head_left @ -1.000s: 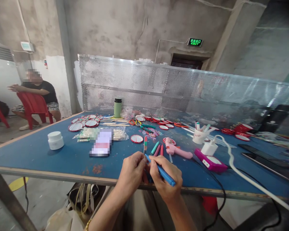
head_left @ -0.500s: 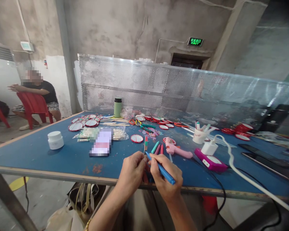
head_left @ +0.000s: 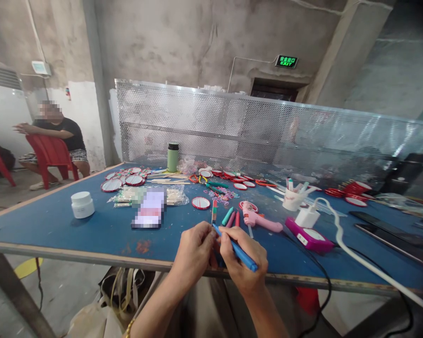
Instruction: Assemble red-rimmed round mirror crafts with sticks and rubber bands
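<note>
Gripping a slim blue marker [head_left: 237, 250] against a striped flat stick [head_left: 213, 212].

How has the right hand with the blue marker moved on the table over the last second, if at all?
No. The right hand holds the blue marker at the same spot beside the table's front edge; only the camera shifted slightly.

Blue pen [head_left: 238, 251] slants against upright striped stick [head_left: 214, 212]

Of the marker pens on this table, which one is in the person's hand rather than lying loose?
The blue marker, gripped in the right hand. The teal marker and the two pink-red ones lie loose on the blue table just beyond.
</note>
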